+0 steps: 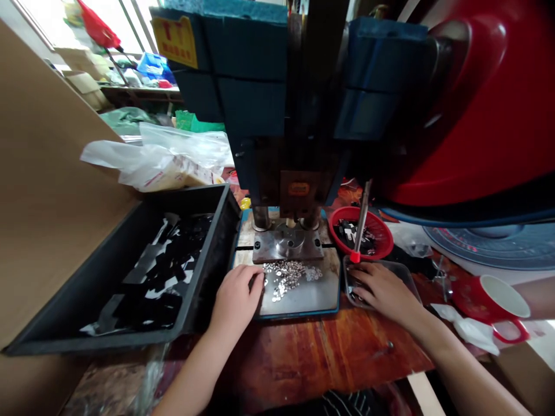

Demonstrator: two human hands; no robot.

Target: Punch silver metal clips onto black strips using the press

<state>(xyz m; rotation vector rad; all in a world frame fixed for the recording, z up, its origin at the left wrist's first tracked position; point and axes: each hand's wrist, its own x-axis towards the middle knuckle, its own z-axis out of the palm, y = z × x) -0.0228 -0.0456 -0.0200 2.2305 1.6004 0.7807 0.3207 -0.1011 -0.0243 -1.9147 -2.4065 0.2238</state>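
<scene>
My left hand (pixel 238 293) rests at the left edge of the press's metal plate (pixel 303 297), beside a pile of small shiny metal pieces (pixel 288 274); its thumb stands apart from the fingers, and nothing shows in it. My right hand (pixel 379 286) reaches into a clear plastic box (pixel 405 274) with small dark pieces inside. Its fingers are spread and point left; the fingertips are partly hidden in the box. Behind the pile sits a metal die block (pixel 288 244) under the blue press (pixel 255 86).
A black crate (pixel 203 277) with black and silvery flat pieces stands at left. Behind the clear box is a red basket (pixel 385 234), with a red-tipped lever (pixel 362 222) hanging over it. A red mug (pixel 481 294) and a person's forearm (pixel 537 296) are at right.
</scene>
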